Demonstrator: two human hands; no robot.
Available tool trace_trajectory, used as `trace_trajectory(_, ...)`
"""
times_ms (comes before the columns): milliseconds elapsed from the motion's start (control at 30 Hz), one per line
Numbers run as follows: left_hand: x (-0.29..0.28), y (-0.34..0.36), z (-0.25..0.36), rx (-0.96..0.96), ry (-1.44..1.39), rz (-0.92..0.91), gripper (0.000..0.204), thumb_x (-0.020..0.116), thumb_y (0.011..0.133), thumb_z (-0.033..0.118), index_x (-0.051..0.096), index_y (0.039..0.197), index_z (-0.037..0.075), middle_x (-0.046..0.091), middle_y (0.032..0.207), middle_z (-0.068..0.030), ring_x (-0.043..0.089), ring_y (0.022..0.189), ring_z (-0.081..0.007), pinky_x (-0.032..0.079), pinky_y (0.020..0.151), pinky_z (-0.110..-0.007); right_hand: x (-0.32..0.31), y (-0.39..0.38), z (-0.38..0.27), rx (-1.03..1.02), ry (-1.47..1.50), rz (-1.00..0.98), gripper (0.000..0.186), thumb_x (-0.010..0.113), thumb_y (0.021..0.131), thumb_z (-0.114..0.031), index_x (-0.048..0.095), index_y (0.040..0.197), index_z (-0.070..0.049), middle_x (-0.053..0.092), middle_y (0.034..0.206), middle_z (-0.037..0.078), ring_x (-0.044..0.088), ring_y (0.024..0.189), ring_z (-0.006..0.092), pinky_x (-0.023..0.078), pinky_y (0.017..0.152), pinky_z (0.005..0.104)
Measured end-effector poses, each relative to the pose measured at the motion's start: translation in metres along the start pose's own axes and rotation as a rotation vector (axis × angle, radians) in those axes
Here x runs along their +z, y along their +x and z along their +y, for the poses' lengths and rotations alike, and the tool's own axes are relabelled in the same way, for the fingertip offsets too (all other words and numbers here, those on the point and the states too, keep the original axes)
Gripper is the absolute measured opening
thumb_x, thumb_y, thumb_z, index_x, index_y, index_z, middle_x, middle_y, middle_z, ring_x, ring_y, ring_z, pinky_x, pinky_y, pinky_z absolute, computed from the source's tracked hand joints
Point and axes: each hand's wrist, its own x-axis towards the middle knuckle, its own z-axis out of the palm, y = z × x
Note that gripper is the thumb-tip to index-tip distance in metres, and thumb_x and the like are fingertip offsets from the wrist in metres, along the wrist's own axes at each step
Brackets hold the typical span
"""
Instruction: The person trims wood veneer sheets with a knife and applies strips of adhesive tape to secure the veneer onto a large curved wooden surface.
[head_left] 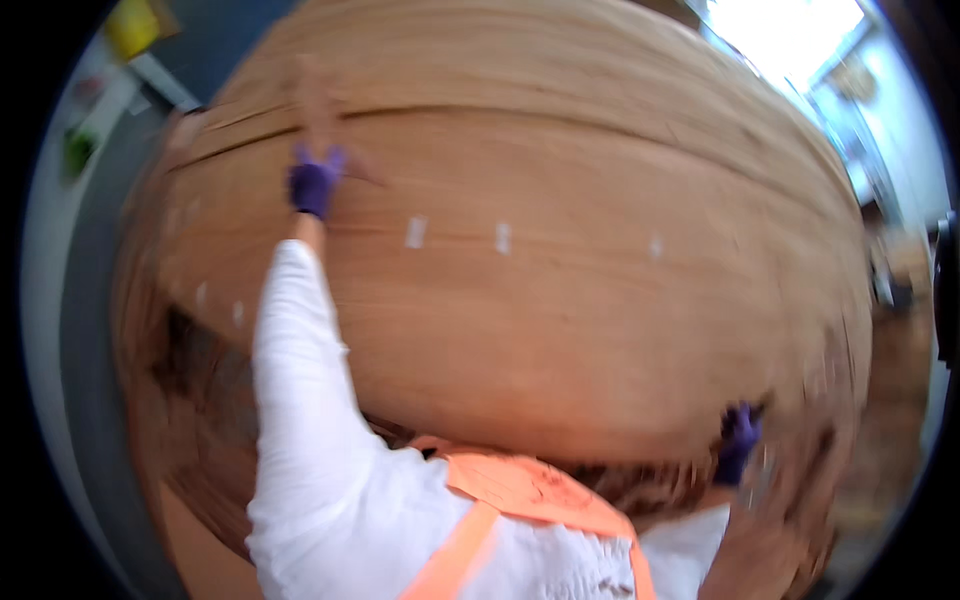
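Observation:
A broad brown sheet, looking like wood veneer (560, 330), spreads in front of me. My left hand (313, 186), in a purple glove, reaches far out over its left part. A narrow brown strip (317, 110) runs up from between the left fingers, blurred, and seems gripped by them. My right hand (740, 432), also gloved in purple, is at the sheet's near right edge. Its fingers are curled, and a small dark thing that I cannot make out pokes from them. Short pale tape pieces (416, 232) lie on the sheet left of the middle.
A long dark seam (480, 110) crosses the far part of the sheet. Ragged brown scraps (205, 370) are below the near left edge. A grey floor (95, 300) runs along the left, a yellow object (132, 28) at the far left. A bright window (790, 35) is at the far right.

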Motion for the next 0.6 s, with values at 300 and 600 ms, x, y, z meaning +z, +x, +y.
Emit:
trace_trajectory(300,0.001,0.085,-0.069,0.148,0.090,0.012,0.051,0.072,0.076,0.033,0.060,0.108,-0.005,0.066,0.095,-0.0246,0.065,0.086,-0.0374,0.050,0.074,-0.042,0.014,-0.072,0.014,0.061,0.116,-0.046,0.018,0.060,0.094,-0.019,0.054,0.107,-0.008,0.063,0.079,0.007,0.058,0.060,0.0132,0.039,0.046,0.0216)
trace_trajectory(600,-0.045,-0.062,0.006,-0.540,-1.978,-0.805,0.007,0.060,0.088,0.002,0.066,0.089,0.004,0.070,0.084,-0.0091,0.068,0.078,-0.0220,0.058,0.076,-0.037,0.030,-0.090,0.011,0.059,0.077,-0.126,0.021,0.062,0.093,-0.018,0.058,0.109,-0.005,0.066,0.083,0.007,0.060,0.062,0.0115,0.041,0.048,0.0210)
